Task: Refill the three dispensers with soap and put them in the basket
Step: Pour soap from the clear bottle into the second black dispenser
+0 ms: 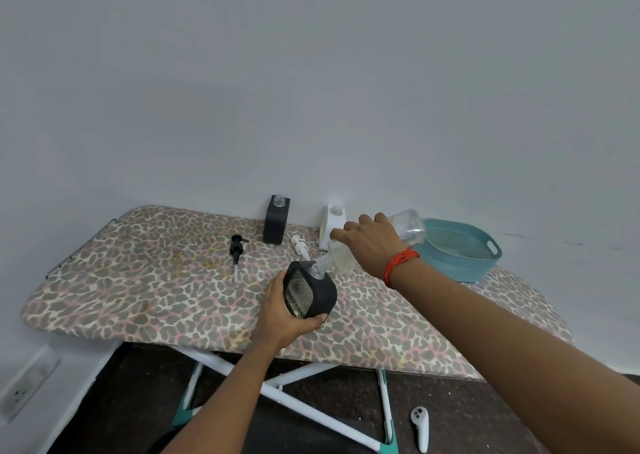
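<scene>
By the ironing board's front edge my left hand grips the black dispenser, my right hand the tipped clear bottle

We record the bench cover as leopard-print, grey spots on pink and cream. Near dispenser black; rear dispenser black; third dispenser white. Basket teal. Wrist thread red.
</scene>
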